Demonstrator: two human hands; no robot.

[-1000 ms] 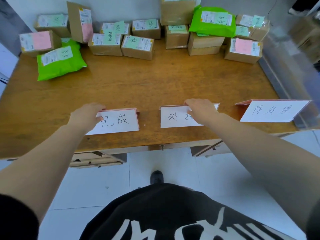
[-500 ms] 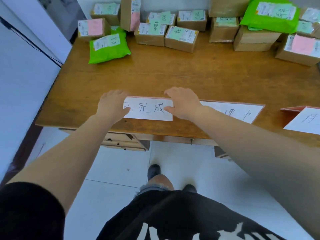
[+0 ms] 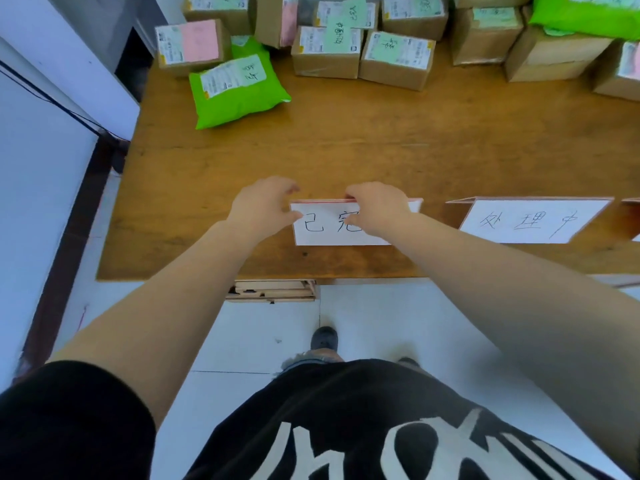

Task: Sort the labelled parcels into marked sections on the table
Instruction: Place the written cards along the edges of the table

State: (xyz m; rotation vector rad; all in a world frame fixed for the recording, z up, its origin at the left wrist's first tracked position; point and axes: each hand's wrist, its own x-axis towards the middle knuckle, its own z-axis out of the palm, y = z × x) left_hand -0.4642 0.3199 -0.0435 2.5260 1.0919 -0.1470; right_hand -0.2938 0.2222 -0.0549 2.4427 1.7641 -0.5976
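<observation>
A white sign card (image 3: 322, 233) with handwritten characters stands near the front edge of the wooden table (image 3: 381, 143). My left hand (image 3: 265, 207) pinches its left end and my right hand (image 3: 377, 209) grips its top edge, covering part of the writing. A second sign card (image 3: 526, 220) stands to the right. Labelled parcels line the far side: a green bag (image 3: 235, 91), brown boxes with green labels (image 3: 327, 51) (image 3: 398, 58), and a box with a pink label (image 3: 192, 45).
More brown boxes (image 3: 485, 32) and another green bag (image 3: 588, 12) are stacked at the far right. A third card's edge (image 3: 632, 202) peeks in at the right border. A wall and dark door frame (image 3: 69, 209) run along the table's left. A drawer (image 3: 273, 291) hangs under the front edge.
My right hand left the middle card and came over to the left card, which both hands now hold. The view has swung left, and the card sits a little further right.
</observation>
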